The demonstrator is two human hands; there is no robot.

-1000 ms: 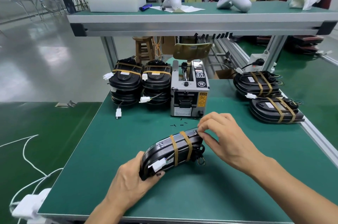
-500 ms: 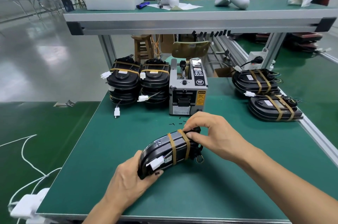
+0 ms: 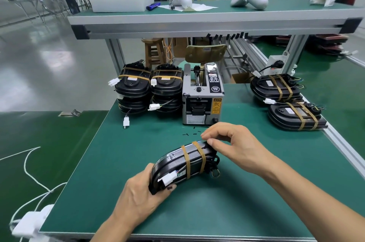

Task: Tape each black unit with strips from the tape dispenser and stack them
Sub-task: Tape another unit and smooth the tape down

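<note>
A black unit (image 3: 175, 164) stands tilted on its edge on the green table (image 3: 246, 202), wrapped by two tan tape strips. My left hand (image 3: 142, 198) grips its near end beside a white connector. My right hand (image 3: 233, 145) has curled fingers at the unit's far top edge, fingertips touching it by the second strip. The grey tape dispenser (image 3: 202, 97) stands just beyond. Two stacks of taped black units (image 3: 149, 87) sit left of the dispenser.
Two more taped black units (image 3: 284, 101) lie at the right edge of the table. Small black bits are scattered in front of the dispenser. An overhead shelf (image 3: 197, 20) carries white foam blocks and white parts. White cables trail on the left bench.
My right hand slid from the unit's far end onto its top edge and lifted slightly. The unit and my left hand stayed nearly in place.
</note>
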